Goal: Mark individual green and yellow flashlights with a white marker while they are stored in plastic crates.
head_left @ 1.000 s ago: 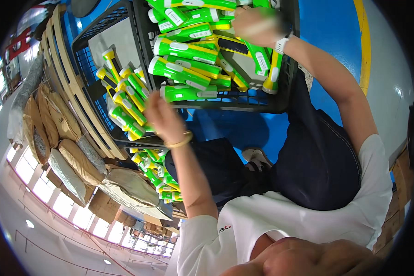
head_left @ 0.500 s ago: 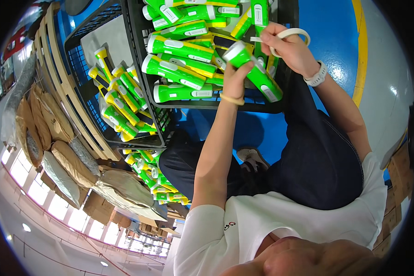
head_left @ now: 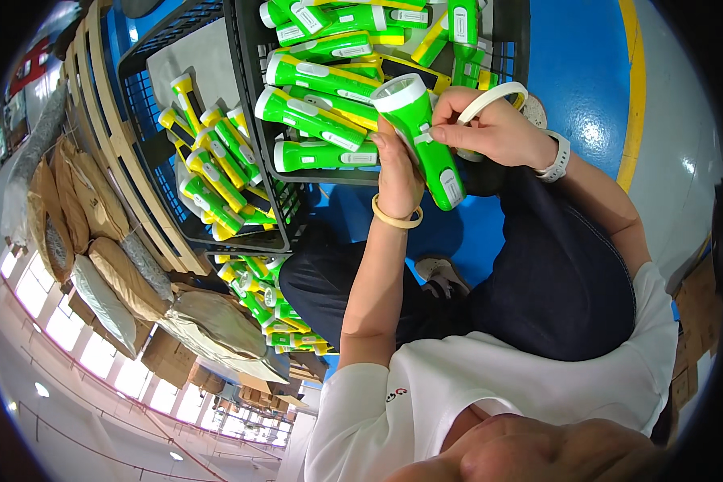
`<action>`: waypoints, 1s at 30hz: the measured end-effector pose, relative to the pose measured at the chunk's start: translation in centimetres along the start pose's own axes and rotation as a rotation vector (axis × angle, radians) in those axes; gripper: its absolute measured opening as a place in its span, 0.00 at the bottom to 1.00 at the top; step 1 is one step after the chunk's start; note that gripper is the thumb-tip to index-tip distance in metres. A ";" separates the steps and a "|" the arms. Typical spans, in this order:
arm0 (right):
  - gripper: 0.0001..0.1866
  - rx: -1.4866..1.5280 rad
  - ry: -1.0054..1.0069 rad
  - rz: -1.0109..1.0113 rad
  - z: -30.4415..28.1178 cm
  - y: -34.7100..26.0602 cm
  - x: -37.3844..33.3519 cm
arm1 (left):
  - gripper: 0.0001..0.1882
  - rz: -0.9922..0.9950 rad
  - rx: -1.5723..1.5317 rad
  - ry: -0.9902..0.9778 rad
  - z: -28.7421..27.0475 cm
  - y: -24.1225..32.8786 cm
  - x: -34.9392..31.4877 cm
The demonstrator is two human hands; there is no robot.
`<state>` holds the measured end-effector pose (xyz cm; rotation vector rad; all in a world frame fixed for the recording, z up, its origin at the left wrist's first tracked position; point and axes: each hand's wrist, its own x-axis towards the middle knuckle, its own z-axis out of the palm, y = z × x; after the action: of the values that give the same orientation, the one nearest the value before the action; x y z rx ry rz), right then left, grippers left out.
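My left hand [head_left: 399, 178] is closed around a green and white flashlight [head_left: 441, 170], its wide white head pointing away from me. My right hand [head_left: 502, 135] grips a roll of cream-white tape [head_left: 480, 103], the ring looped over its fingers. The right thumb and fingertips press at the flashlight's side, by a small white piece [head_left: 423, 135]; whether that is tape or the switch I cannot tell. Just beyond my hands, a black plastic crate [head_left: 251, 120] holds several green and yellow flashlights [head_left: 317, 116] lying in layers.
Left of it stands a second black crate [head_left: 128, 84] with more flashlights [head_left: 217, 165] and a grey sheet [head_left: 191, 66]. Further flashlights [head_left: 257, 299] lie beside my knee. A wooden pallet [head_left: 96, 112] and brown paper sacks [head_left: 124, 273] are at the left. A yellow line [head_left: 635, 80] crosses the floor.
The flashlight has come toward me, away from above the crate, and stands more upright in the picture. My right hand has moved down with the tape roll onto the flashlight's side.
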<state>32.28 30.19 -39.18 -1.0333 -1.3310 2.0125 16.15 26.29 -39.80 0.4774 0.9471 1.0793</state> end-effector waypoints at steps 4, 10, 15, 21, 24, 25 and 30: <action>0.08 -0.173 0.091 -0.053 0.1 -0.4 0.0 | 0.27 -0.027 0.187 -0.049 -0.7 0.1 -0.3; 0.14 -0.348 0.205 -0.063 -2.0 0.6 1.4 | 0.26 -0.107 0.067 0.090 0.1 -0.3 -0.3; 0.09 -0.038 -0.010 -0.118 -2.5 0.7 0.9 | 0.19 -0.130 -0.012 0.042 0.5 1.2 -0.3; 0.07 -0.737 0.186 -0.705 0.8 -0.5 0.7 | 0.12 0.105 0.434 0.375 -1.7 0.4 0.6; 0.08 -0.649 0.153 -0.855 1.3 -2.1 0.0 | 0.16 0.120 0.237 0.742 -5.1 5.0 1.7; 0.07 -0.505 0.114 -0.643 0.1 -0.8 1.4 | 0.17 0.191 0.147 0.856 -8.1 7.4 0.7; 0.08 -0.873 0.388 -0.342 -6.5 6.4 7.1 | 0.21 0.376 0.632 1.145 -17.8 16.8 -2.5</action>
<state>33.38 36.52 -48.78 -1.3348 -2.0226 0.8872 -7.98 29.33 -35.93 0.5522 2.3178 1.3950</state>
